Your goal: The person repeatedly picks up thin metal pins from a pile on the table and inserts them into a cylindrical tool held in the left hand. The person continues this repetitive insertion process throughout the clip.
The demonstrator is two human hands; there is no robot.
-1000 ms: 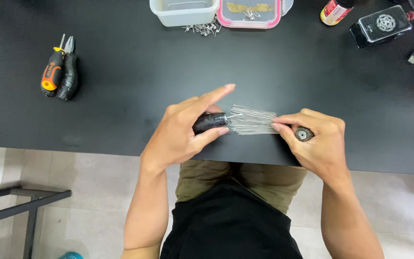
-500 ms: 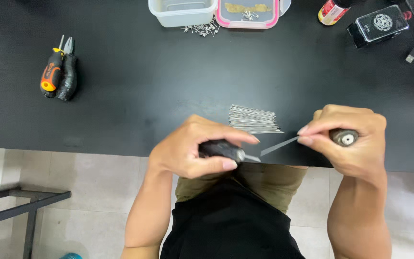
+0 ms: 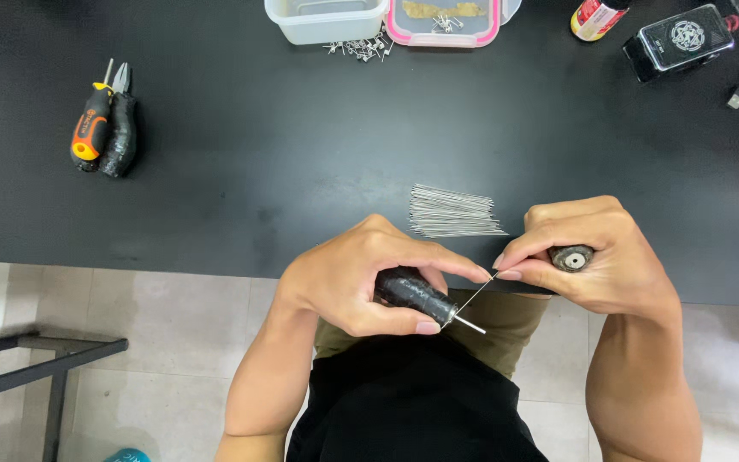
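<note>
— White plastic, that tub (image 3: 327, 19) at the far edge of the black table (image 3: 258, 171); what's in it?

— I can't tell from here; its inside is cut off at the top. Right of it sits a pink-rimmed tray (image 3: 445, 21) with a few small metal bits and something yellowish in it. More small metal coils (image 3: 357, 47) lie loose on the table just in front of both.

— And around them?

— Far left, orange-handled pliers (image 3: 103, 128) lie beside another dark-handled tool. Far right, a small bottle (image 3: 596, 15) and a black box device (image 3: 679, 38). Near my hands, a bundle of thin wires (image 3: 455, 211) lies on the table, fanned slightly, with nothing covering it.

— Your hands?

— Both are off the near edge, over my lap. My left hand (image 3: 361, 278) is wrapped round a black-handled tool (image 3: 416, 295), its thin metal rod pointing right. My right hand (image 3: 600, 257) pinches one wire (image 3: 476, 297) between thumb and forefinger, with its other end at the rod, and a dark round-ended piece (image 3: 571, 257) is tucked in the curled fingers.
</note>
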